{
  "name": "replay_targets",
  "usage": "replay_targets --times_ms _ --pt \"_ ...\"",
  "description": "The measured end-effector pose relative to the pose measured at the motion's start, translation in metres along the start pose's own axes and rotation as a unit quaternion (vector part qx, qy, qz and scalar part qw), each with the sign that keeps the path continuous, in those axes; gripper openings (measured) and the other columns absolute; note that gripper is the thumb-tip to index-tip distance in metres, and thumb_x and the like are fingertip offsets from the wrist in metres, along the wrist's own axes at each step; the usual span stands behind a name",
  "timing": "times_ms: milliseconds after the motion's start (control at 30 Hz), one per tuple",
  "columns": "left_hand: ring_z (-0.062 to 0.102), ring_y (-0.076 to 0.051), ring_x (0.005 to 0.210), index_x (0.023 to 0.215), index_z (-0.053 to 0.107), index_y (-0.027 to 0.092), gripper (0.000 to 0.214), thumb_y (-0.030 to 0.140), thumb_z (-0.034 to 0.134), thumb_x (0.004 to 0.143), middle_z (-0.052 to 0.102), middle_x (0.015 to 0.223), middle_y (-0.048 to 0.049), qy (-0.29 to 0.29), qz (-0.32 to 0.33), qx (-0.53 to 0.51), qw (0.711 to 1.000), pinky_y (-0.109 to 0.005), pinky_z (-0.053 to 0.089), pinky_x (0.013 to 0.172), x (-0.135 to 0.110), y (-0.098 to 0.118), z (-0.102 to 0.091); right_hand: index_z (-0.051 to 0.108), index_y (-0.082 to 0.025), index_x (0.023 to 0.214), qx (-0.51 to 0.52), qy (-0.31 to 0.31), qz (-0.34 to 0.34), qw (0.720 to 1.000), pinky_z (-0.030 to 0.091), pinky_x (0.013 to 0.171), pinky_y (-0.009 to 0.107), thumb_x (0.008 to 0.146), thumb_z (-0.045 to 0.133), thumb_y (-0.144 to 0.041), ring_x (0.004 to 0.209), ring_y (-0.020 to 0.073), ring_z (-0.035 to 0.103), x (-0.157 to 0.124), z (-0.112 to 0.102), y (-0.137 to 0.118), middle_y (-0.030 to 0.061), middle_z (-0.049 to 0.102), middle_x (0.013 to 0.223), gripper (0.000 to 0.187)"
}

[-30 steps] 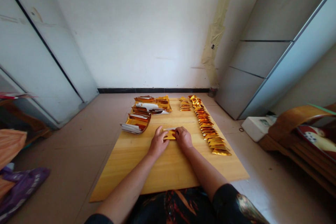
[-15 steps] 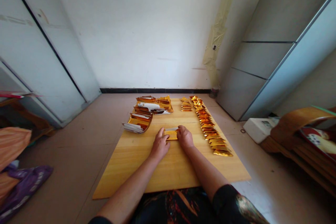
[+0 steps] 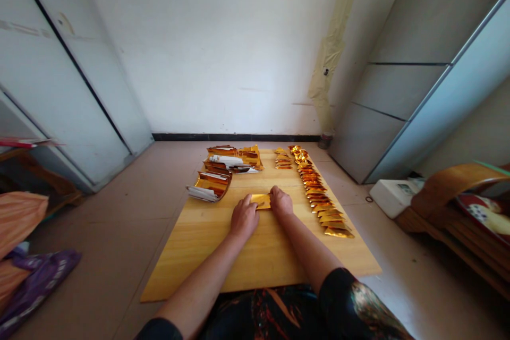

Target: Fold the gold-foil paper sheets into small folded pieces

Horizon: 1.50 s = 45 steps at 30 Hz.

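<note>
A small rectangle of gold foil paper (image 3: pixel 261 201) lies on the wooden board in front of me. My left hand (image 3: pixel 244 216) grips its left end, fingers curled over the edge. At the opposite end, my right hand (image 3: pixel 281 203) pinches the paper's upper right corner. The fingertips partly hide both ends of the paper. Beyond my left hand lie curved stacks of gold foil paper (image 3: pixel 217 181) with white undersides. To the right of my right hand runs a long row of folded gold foil pieces (image 3: pixel 316 191), overlapping one another.
The wooden board (image 3: pixel 199 255) rests low above the tiled floor. A shorter group of folded gold pieces (image 3: pixel 283 159) sits at its far edge. A grey refrigerator (image 3: pixel 392 79) and a wooden seat (image 3: pixel 458 207) stand right; a purple bag (image 3: pixel 43 281) lies left.
The white strip along the paper's far edge no longer shows; the visible face is now all gold. Both hands have shifted slightly, with the left fingers further over the paper.
</note>
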<state>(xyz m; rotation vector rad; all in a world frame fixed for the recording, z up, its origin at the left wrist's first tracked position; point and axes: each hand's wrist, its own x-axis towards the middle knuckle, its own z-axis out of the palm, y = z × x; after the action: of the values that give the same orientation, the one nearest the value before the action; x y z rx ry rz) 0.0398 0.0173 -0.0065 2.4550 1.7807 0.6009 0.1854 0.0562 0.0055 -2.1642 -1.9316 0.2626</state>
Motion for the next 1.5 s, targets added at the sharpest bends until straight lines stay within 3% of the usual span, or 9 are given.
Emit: replay_targets --times_ms 200,667,833,1033,1500 --pt "0.053 -0.026 0.107 0.103 0.066 0.017 0.028 0.021 0.043 0.087 0.052 0.130 -0.0118 -0.025 0.009 0.071 0.997 -0.038 0.043 0.089 -0.003 0.002 -0.002 0.055 -0.021 0.101 -0.011 -0.009 0.012 1.000 0.039 0.067 0.022 0.095 0.036 -0.024 0.086 0.0152 0.065 0.000 -0.003 -0.004 0.0064 0.068 0.097 0.020" --pt "0.051 -0.025 0.106 0.102 0.066 0.017 0.028 0.021 0.045 0.085 0.055 0.124 -0.0114 -0.031 0.010 0.078 0.996 -0.038 0.041 0.085 -0.004 0.006 -0.005 0.054 -0.016 0.104 -0.034 -0.024 0.025 0.999 0.044 0.069 0.024 0.093 0.039 -0.024 0.089 0.0182 0.066 0.005 -0.007 -0.006 0.0114 0.069 0.096 0.020" --pt "0.050 -0.025 0.103 0.092 0.070 0.017 0.032 0.034 0.043 0.089 0.061 0.112 -0.0109 -0.036 0.004 0.055 0.998 -0.040 0.038 0.085 0.006 0.008 -0.012 0.054 -0.016 0.103 -0.040 -0.019 0.030 0.999 0.044 0.068 0.024 0.091 0.042 -0.024 0.087 0.0185 0.066 0.004 -0.007 -0.008 0.0120 0.068 0.096 0.018" --pt "0.051 -0.025 0.101 0.085 0.069 0.018 0.022 0.029 0.050 0.086 0.067 0.096 -0.0096 -0.050 0.021 0.029 0.998 -0.039 0.036 0.084 0.024 0.007 -0.012 0.054 -0.017 0.102 -0.057 -0.004 0.030 0.998 0.046 0.067 0.024 0.090 0.044 -0.025 0.086 0.0191 0.067 0.007 -0.002 -0.009 0.0121 0.068 0.095 0.018" --pt "0.047 -0.025 0.103 0.102 0.061 0.026 0.022 0.027 0.046 0.086 0.062 0.108 -0.0070 -0.036 -0.013 0.034 0.999 -0.041 0.031 0.085 0.009 0.007 -0.007 0.051 -0.018 0.103 -0.095 0.024 0.020 0.995 0.045 0.066 0.026 0.092 0.039 -0.037 0.084 0.0204 0.066 0.002 0.007 -0.006 0.0115 0.063 0.097 0.025"
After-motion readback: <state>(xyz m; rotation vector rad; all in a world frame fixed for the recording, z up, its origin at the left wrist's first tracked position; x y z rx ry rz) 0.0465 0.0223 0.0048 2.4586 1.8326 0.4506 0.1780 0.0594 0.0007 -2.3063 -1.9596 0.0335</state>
